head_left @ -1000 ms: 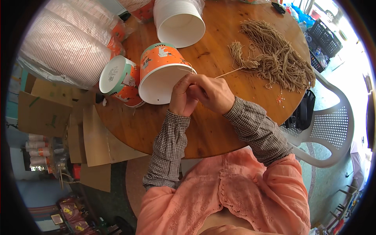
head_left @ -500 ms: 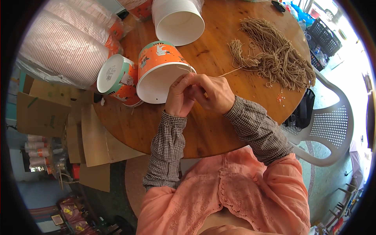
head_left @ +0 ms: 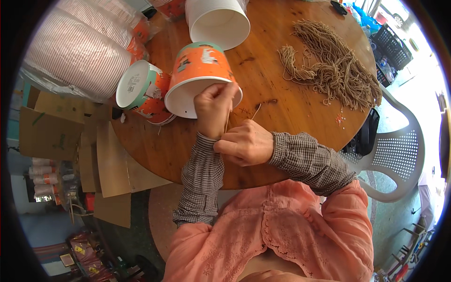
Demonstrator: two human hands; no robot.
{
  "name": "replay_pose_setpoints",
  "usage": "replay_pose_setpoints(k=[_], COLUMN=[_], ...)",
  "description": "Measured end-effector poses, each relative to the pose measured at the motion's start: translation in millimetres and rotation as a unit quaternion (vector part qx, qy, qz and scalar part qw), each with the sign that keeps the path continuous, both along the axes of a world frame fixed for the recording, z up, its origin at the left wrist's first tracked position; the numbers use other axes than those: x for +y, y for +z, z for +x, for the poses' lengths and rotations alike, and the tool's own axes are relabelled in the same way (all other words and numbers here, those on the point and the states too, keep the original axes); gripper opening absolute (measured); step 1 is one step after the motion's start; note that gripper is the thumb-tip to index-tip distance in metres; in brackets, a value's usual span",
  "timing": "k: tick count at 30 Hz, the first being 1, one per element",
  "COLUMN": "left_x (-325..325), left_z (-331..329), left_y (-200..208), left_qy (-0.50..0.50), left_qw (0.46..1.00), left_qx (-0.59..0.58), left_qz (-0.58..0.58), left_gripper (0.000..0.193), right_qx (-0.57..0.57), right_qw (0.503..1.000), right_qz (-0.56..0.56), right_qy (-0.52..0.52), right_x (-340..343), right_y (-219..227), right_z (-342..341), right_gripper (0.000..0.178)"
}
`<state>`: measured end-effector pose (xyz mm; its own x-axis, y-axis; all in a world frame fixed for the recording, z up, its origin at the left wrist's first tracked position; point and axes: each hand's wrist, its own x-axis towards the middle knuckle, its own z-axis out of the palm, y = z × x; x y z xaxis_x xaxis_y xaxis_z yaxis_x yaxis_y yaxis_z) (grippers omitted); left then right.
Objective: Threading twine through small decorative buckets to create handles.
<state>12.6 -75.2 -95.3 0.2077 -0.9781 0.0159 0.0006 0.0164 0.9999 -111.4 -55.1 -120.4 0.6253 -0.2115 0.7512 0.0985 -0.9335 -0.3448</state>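
Observation:
An orange, green and white paper bucket (head_left: 199, 63) lies on its side with its white mouth toward me. My left hand (head_left: 212, 109) is closed in a pinch at the right part of its rim, fingertips against the edge. A thin tan cord (head_left: 227, 121) runs down from those fingers to my right hand (head_left: 249, 142), which is closed around it just below. The cord's free end sticks up above the right hand. Whether the left fingers also grip the rim is hidden. A small dark hole shows in the rim's lower left.
A second orange bucket (head_left: 149, 96) lies at left, beside plastic-wrapped bucket stacks (head_left: 77, 51). White nested buckets (head_left: 220, 26) lie behind. A heap of tan cords (head_left: 336, 68) covers the right of the round wooden table (head_left: 268, 169). A grey plastic chair (head_left: 399, 145) stands at right, cardboard (head_left: 110, 162) at left.
My hands have parted: the right moved down toward me with the cord, the left stayed near the rim. The bucket has shifted slightly away and right. The cord no longer stretches toward the heap.

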Motion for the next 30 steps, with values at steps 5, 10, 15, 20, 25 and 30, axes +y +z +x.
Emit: replay_pose_setpoints(k=[5, 10, 15, 20, 25, 30], left_x=[-7.1, -15.9, -20.9, -15.2, -9.6, -2.6], left_z=[4.1, 14.7, 5.9, -0.7, -8.3, -19.3], left_y=[-18.7, -27.4, -43.9, -34.3, -29.9, -25.1], left_qy=[0.047, -0.017, -0.120, -0.150, -0.137, -0.195], left_qw=[0.889, 0.850, 0.877, 0.890, 0.984, 0.970], left_qx=[-0.427, -0.496, -0.424, -0.406, -0.043, 0.040], left_qz=[-0.158, -0.175, -0.195, -0.147, -0.109, -0.143], left_gripper=[0.016, 0.012, 0.015, 0.022, 0.021, 0.022], right_qx=[-0.014, 0.017, -0.237, -0.331, -0.319, -0.264], right_qw=[0.987, 0.804, 0.733, 0.748, 0.764, 0.802], right_qz=[0.144, 0.559, 0.593, 0.559, 0.559, 0.535], right_qy=[0.064, 0.201, 0.234, 0.134, 0.052, 0.022], right_x=[-4.8, -20.0, -44.6, -61.7, -59.5, -56.2], right_y=[0.6, 34.9, 31.5, 23.3, 21.7, 19.3], right_z=[-1.8, -35.0, -55.0, -52.8, -49.3, -43.9], right_gripper=[0.016, 0.017, 0.021, 0.019, 0.014, 0.011])
